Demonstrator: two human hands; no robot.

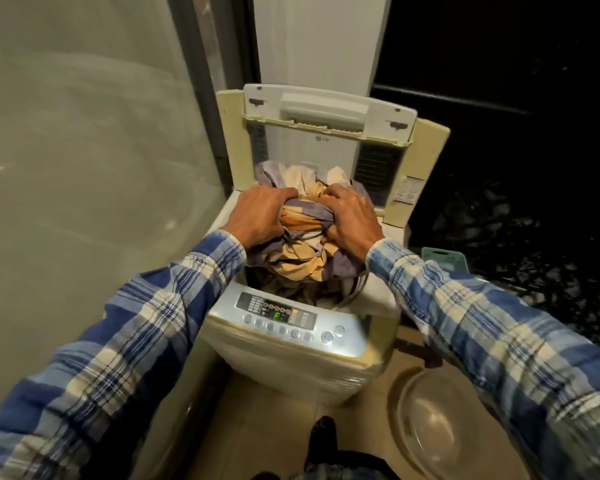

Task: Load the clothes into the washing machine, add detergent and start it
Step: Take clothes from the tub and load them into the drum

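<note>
Top-loading washing machine: cream body, lid raised upright at rear. Control panel: front edge, green digit lit, row of round buttons. Bundle of clothes: orange, cream, grey-purple fabric, heaped in tub opening, rising above rim. Left hand: fingers clenched on bundle's left side. Right hand: fingers clenched on right side. Plaid sleeves on both arms. Clear plastic basin: floor, right of machine.

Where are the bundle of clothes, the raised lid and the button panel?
bundle of clothes (303,252): head view, on the striped folds below the hands.
raised lid (323,109): head view, on its grey handle.
button panel (293,320): head view, beside the lit display.
</note>
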